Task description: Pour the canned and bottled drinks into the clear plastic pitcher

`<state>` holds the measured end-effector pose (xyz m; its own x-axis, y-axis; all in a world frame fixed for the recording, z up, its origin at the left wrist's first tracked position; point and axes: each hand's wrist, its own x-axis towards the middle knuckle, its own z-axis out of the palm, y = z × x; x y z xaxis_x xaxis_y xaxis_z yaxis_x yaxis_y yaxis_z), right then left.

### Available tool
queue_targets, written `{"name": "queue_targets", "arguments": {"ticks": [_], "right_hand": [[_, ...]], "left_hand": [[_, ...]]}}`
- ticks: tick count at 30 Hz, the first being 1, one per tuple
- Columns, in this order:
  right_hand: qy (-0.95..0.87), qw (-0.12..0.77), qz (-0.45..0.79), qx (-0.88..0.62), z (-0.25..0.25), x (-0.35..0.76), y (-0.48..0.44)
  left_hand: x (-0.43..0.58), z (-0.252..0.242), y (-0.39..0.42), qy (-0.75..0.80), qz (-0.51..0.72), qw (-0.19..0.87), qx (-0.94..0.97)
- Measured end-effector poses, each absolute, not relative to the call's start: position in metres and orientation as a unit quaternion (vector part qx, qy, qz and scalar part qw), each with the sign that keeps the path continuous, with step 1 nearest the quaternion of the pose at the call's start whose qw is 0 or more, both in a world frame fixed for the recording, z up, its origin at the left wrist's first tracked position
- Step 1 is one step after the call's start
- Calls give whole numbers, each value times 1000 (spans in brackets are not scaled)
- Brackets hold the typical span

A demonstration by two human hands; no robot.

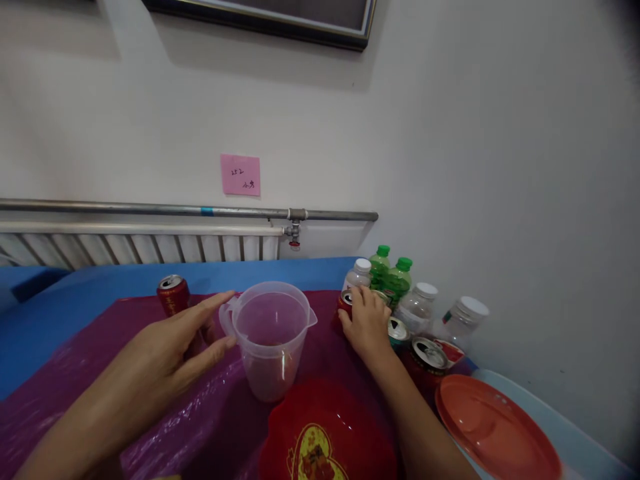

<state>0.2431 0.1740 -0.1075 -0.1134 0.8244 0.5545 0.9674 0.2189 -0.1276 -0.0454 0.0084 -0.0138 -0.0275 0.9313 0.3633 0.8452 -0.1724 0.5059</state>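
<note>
A clear plastic measuring jug (273, 360) stands upright in front of me, its handle turned to the left. My left hand (173, 350) is at that handle, thumb and fingers spread apart on either side of it; whether they touch it I cannot tell. Over on the right, my right hand (367, 323) reaches in among cans and bottles, its fingers around a red drink can (344, 307) that they partly hide. A second red can (173, 297) stands upright beyond my left hand. Nearest me lies a shiny red scalloped dish or lid (345, 427) with a yellow print.
Two green bottles (399, 280), clear white-capped jars (419, 308), a green can (399, 332) and a dark red can (427, 363) crowd the right side. Orange plates (500, 423) sit at the lower right. Purple plastic sheeting (200, 420) covers the blue table (250, 270), against the wall.
</note>
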Motion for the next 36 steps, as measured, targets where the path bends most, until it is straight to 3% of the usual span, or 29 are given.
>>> {"name": "queue_targets", "arguments": {"ticks": [10, 18, 29, 32, 36], "right_hand": [[-745, 255, -151, -598, -113, 237, 174], [-750, 276, -68, -598, -116, 229, 173], [-721, 398, 49, -566, -128, 234, 187], [-714, 416, 43, -561, -121, 235, 186], [-696, 508, 5, -508, -97, 233, 169]], "left_hand": [[-34, -12, 11, 587, 341, 68, 731], [-34, -16, 9, 580, 280, 46, 763], [-37, -22, 12, 591, 254, 48, 764], [-34, -16, 10, 587, 260, 58, 765], [-29, -10, 7, 582, 287, 73, 757]]}}
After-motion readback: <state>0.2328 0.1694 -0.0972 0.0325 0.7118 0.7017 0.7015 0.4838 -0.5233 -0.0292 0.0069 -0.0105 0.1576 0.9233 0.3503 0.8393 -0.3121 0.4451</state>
